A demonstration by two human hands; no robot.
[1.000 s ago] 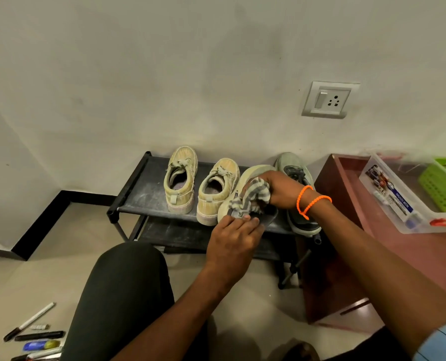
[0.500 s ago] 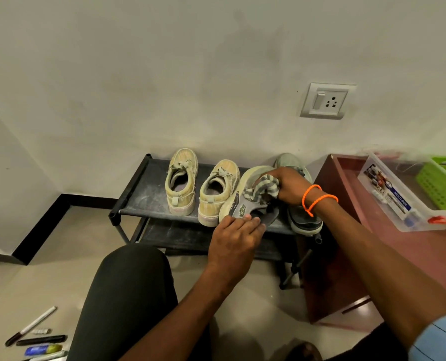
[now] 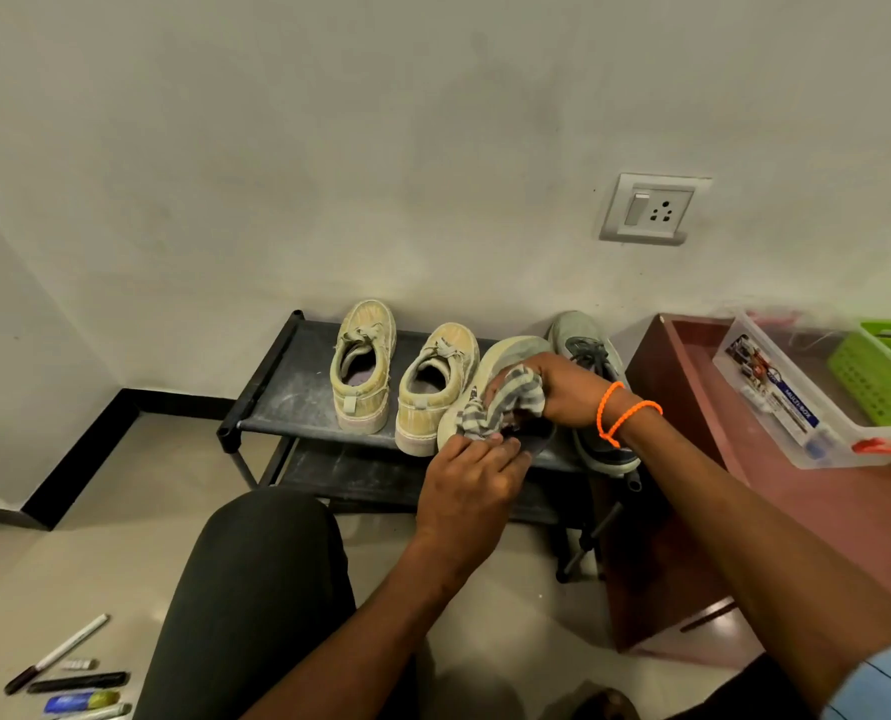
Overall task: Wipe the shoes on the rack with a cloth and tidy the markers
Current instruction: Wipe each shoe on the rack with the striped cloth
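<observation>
Tilted shoe: a grey-green shoe (image 3: 505,366) is tipped on its side on the rack's top shelf, sole turned toward the person, its heel end at the fingers of the left hand.
Cloth: a grey-and-white striped cloth (image 3: 500,405) is bunched against the upturned sole, just under the right hand's fingers and just above the left hand's fingertips.
Right hand: the right hand (image 3: 562,389) curls its fingers round the cloth and presses it onto the shoe; two orange bands (image 3: 622,413) circle the wrist.
Left hand: the left hand (image 3: 472,485) grips the near end of the tilted shoe, fingers curled on its edge; how far they wrap underneath cannot be told.
Other shoes: beyond the right hand's knuckles a second grey shoe (image 3: 588,387) lies flat, partly hidden by the wrist; left of the cloth-holding fingers two tan canvas shoes (image 3: 362,368) stand side by side, heels toward the person.
Rack: the black two-shelf rack (image 3: 287,387) stands against the wall, its lower shelf below the left hand's fingers.
Markers: several markers (image 3: 71,680) lie on the floor, well apart from both hands, down past the person's left knee.
Bench side: right of the right forearm, a clear plastic box (image 3: 807,407) and a green basket (image 3: 880,376) sit on a reddish wooden surface (image 3: 822,511).
Wall: a switch socket (image 3: 651,209) is on the wall, well above the fingers.
</observation>
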